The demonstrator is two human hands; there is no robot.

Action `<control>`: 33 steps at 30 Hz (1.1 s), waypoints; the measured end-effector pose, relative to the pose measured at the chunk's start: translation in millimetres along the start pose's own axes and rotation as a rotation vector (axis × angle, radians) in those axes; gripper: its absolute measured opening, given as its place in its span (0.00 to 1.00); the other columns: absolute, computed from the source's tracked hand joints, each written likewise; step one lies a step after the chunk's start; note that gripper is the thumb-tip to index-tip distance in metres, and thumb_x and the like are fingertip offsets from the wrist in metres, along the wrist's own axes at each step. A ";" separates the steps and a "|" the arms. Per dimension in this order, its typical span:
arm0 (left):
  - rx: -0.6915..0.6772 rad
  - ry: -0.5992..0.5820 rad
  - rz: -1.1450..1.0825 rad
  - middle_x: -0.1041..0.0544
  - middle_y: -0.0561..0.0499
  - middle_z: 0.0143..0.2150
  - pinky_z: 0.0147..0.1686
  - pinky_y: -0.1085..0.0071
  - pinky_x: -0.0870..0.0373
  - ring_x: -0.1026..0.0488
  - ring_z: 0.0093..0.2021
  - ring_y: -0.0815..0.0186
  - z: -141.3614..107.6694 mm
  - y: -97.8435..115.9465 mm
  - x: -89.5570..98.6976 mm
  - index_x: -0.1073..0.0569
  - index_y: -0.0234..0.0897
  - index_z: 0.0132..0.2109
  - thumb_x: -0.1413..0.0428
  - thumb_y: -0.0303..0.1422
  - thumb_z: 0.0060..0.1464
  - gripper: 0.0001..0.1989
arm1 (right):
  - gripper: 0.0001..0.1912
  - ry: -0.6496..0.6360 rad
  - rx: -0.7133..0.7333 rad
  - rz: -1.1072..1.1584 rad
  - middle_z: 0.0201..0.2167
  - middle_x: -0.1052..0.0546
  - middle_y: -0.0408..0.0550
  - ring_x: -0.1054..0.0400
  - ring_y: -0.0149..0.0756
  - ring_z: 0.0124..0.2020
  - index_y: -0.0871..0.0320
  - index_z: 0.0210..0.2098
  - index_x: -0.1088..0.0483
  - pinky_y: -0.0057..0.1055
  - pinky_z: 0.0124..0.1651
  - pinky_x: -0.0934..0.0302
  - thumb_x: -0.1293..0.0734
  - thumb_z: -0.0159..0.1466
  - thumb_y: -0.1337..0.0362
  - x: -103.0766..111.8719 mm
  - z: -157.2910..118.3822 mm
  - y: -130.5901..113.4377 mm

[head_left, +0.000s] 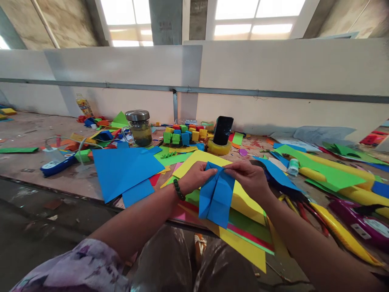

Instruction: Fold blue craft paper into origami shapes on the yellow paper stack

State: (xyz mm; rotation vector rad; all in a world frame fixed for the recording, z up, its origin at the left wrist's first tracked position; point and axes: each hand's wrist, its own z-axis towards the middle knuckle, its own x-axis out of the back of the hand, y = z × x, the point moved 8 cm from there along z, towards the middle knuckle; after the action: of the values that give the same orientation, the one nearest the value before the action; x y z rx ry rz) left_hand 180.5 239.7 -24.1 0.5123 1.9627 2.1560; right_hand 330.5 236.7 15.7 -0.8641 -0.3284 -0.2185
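A folded sheet of blue paper (216, 198) hangs between my two hands, creased lengthwise with flaps meeting near its middle. My left hand (199, 176) pinches its upper left edge, thumb on top. At the upper right corner, my right hand (247, 176) grips it between thumb and fingers. Under the folded piece lies a stack of coloured sheets, with a yellow sheet (247, 205) on top and green, red and more yellow below, jutting past the table's front edge. Left of my left hand are larger blue sheets (127, 166).
A lidded glass jar (141, 129), small folded paper cubes (185, 136) and a phone (223, 130) on a yellow tape roll (219, 148) stand at the back. A blue power strip (59, 163) lies left; a purple power strip (361, 221) and yellow-handled tool (343, 231) lie right.
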 end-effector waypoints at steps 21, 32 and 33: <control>-0.216 0.153 0.823 0.25 0.42 0.50 0.48 0.62 0.31 0.28 0.49 0.57 -1.5 11.1 2.0 0.30 0.33 0.52 0.38 0.31 0.49 0.22 | 0.09 -0.217 -0.192 -0.127 0.24 0.20 0.45 0.30 0.35 0.26 0.58 0.27 0.22 0.30 0.29 0.37 0.31 0.55 0.58 -26.3 -5.6 34.8; -0.594 -0.471 1.345 0.23 0.41 0.41 0.44 0.61 0.32 0.28 0.41 0.57 -62.6 -1.7 -73.1 0.26 0.31 0.44 0.48 0.30 0.55 0.11 | 0.09 -0.292 -0.239 -0.162 0.26 0.20 0.46 0.29 0.37 0.29 0.57 0.26 0.23 0.31 0.34 0.37 0.32 0.55 0.59 -34.3 -9.0 67.4; -0.603 -0.450 1.352 0.23 0.40 0.42 0.44 0.61 0.32 0.28 0.41 0.57 -64.5 -3.2 -73.1 0.26 0.31 0.45 0.49 0.30 0.56 0.12 | 0.09 -0.293 -0.241 -0.177 0.26 0.20 0.45 0.29 0.37 0.28 0.57 0.26 0.23 0.31 0.33 0.37 0.32 0.55 0.58 -34.2 -9.1 68.9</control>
State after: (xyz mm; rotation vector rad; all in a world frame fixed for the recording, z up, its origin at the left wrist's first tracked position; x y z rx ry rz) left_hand 223.9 154.0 -41.2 2.3433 0.5451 2.5943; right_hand 322.5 275.1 -51.1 -1.1091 -0.6639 -0.3005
